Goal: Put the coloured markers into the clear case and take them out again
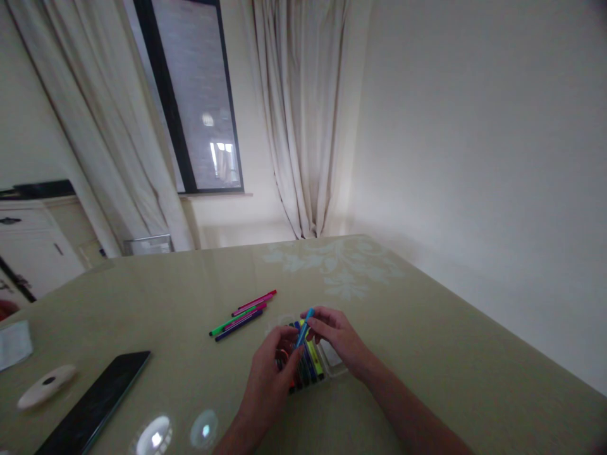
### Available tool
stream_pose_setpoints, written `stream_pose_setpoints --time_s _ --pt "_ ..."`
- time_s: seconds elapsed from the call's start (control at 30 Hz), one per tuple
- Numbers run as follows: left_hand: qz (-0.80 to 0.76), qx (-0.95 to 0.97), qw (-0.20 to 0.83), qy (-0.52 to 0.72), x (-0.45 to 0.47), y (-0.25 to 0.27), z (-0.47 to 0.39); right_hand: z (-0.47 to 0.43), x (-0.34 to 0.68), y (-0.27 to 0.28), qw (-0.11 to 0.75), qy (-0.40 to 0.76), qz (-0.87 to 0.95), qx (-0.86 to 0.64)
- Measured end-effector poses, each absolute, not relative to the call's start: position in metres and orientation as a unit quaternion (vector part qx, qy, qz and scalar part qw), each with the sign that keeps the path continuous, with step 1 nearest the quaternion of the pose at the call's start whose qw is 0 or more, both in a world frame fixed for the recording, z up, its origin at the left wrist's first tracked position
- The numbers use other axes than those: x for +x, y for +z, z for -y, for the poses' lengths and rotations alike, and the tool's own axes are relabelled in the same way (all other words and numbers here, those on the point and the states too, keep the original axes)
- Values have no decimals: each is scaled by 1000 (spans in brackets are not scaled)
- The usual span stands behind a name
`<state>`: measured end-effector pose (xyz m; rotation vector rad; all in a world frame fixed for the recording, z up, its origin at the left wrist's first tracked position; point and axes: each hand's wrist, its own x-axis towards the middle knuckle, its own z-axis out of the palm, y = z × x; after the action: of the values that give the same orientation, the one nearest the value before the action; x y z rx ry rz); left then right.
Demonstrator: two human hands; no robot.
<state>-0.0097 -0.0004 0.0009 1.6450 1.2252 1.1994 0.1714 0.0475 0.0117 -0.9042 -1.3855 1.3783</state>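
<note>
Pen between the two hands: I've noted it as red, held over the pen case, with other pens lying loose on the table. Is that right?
Not the color: the head view shows that the pen between the left hand and right hand is blue. It is held over the pen case, with other pens lying loose on the table.
</note>
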Motion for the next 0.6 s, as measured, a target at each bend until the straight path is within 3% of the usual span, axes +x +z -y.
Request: stream_pose_setpoints --time_s 0.47,0.6 --pt "-505 659 331 449 -10 -2 1 -49 174 12 475 572 553 -376" --pt "-499 752 232 362 -11 -10 7 -61 191 14 539 511 514 -429"
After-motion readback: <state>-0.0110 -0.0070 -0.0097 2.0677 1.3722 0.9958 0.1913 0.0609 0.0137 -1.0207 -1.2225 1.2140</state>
